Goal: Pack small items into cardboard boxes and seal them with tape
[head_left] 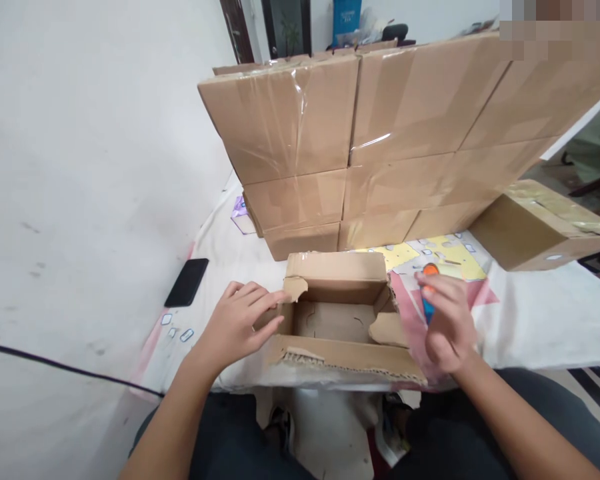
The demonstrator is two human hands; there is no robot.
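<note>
An open cardboard box (340, 320) with torn, ragged flaps stands in front of me at the table's near edge. My left hand (245, 323) is at its left end, thumb and fingers apart, with the index fingertip at the torn left flap (296, 288). Off the box's right side is my right hand (450, 320), its fingers loosely stretched and apart from the thumb. Behind those fingers shows a blue and orange object (427, 309), partly covered; its kind is unclear, and it does not appear gripped. The right flap (390, 330) is bent inward.
A wall of taped cardboard boxes (400, 153) rises behind the open box. Another carton (525, 227) stands at the right. A black phone (187, 283) lies left on the patterned tablecloth (545, 313). A black cable (70, 370) runs along the white wall (90, 167).
</note>
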